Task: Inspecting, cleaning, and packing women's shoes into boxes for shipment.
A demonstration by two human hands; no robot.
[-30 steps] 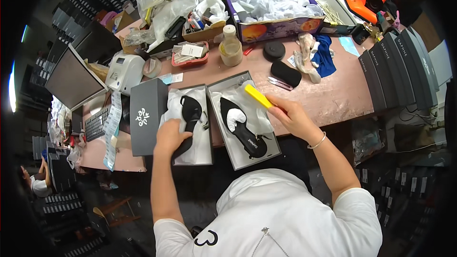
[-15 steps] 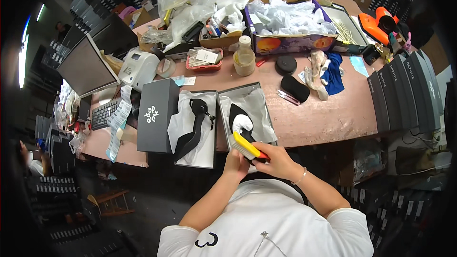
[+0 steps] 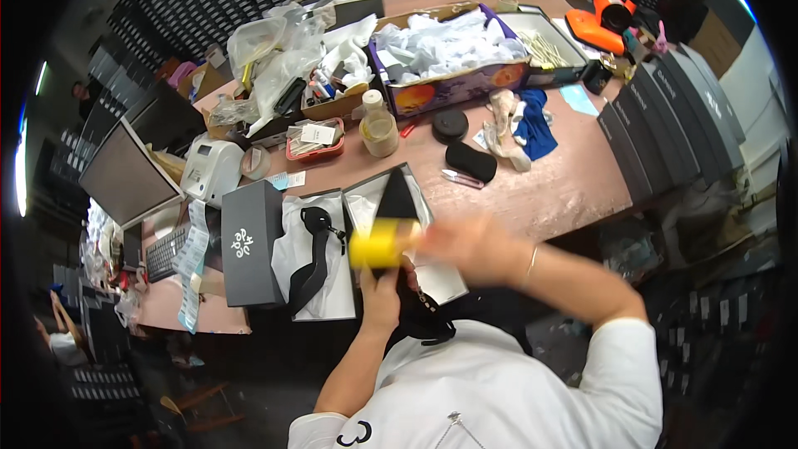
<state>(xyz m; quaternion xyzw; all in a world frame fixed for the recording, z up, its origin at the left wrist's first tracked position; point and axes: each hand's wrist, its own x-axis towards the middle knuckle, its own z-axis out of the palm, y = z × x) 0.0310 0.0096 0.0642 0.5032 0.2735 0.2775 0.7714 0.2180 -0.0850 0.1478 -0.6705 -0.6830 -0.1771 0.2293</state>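
My left hand (image 3: 381, 295) is closed around a black pointed shoe (image 3: 394, 199), its toe up over an open shoe box (image 3: 449, 283) lined with white paper. The shoe's strap hangs toward my lap. My right hand (image 3: 474, 249), smeared by motion, grips a yellow brush (image 3: 374, 245) that crosses in front of the shoe. Bristles cannot be made out now. To the left, a second black shoe (image 3: 312, 270) lies on white paper in the other open half of the box. A closed grey shoe box (image 3: 249, 241) stands beside it.
A monitor (image 3: 129, 170) and a white label printer (image 3: 212, 168) stand at the left. Across the back are a purple carton (image 3: 449, 87) of white paper and a bottle (image 3: 379, 129). Cloths (image 3: 532, 129) and a black sponge (image 3: 470, 163) lie right; stacked shoe boxes (image 3: 673, 129) stand beyond.
The shoe has come up in my left hand, toe pointing away. My right hand with the brush has swung, now blurred. The whole view has shifted and tilted.
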